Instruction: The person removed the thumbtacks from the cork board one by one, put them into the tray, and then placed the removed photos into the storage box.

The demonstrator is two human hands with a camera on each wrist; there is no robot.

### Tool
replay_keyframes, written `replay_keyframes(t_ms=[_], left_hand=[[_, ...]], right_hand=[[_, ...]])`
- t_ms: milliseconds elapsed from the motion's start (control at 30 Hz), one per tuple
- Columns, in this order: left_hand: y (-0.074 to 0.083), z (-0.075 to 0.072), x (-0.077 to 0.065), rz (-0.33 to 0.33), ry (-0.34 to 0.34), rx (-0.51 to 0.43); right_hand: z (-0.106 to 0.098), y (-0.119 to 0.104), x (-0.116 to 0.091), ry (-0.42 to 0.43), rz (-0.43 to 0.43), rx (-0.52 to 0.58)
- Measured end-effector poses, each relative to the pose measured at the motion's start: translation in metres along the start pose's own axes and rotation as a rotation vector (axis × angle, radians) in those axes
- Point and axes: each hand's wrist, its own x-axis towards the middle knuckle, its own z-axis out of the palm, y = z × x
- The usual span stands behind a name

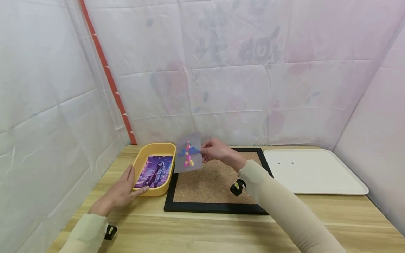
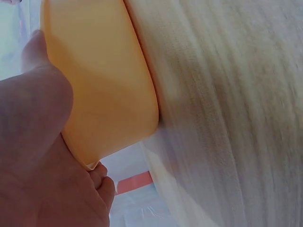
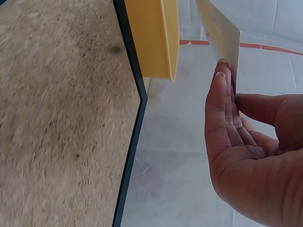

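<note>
My right hand [image 1: 216,149] pinches the right edge of a picture card [image 1: 193,165] between thumb and fingertips. The card is grey with a pink, blue and yellow figure, and is held up over the left part of a black-framed cork board [image 1: 212,186]. In the right wrist view the card [image 3: 227,38] appears nearly edge-on. My left hand [image 1: 121,188] holds the near left corner of a yellow tray [image 1: 159,191], its thumb on the near rim and its fingers along the left side. Inside the tray lies a purple picture card [image 1: 156,172] showing a hooded figure.
Right of the cork board lies a white tray [image 1: 316,175] with two small objects [image 1: 292,163] too small to make out. The wooden table [image 1: 177,232] is bounded by white sheet walls [image 1: 227,91] at the back and sides. A red strip [image 1: 107,70] runs down the back left.
</note>
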Motion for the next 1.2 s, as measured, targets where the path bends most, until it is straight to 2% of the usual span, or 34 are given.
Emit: replay_keyframes(t_ms=[233, 567, 700, 900, 1200], left_hand=[[-0.003, 0.000, -0.001, 0.001, -0.002, 0.021], [0.003, 0.002, -0.001, 0.010, -0.029, 0.036], [0.003, -0.002, -0.004, 0.006, -0.027, 0.036], [0.001, -0.007, -0.005, 0.013, -0.025, 0.049], [0.006, -0.007, -0.005, -0.008, -0.032, 0.044]], right_hand=[[0.022, -0.002, 0.022, 0.004, 0.004, 0.022], [0.055, 0.001, 0.039, -0.018, 0.006, 0.066], [0.073, -0.004, 0.048, -0.022, -0.004, 0.090], [0.099, -0.013, 0.060, 0.019, 0.005, 0.129], [0.126, -0.008, 0.066, 0.064, 0.034, 0.065]])
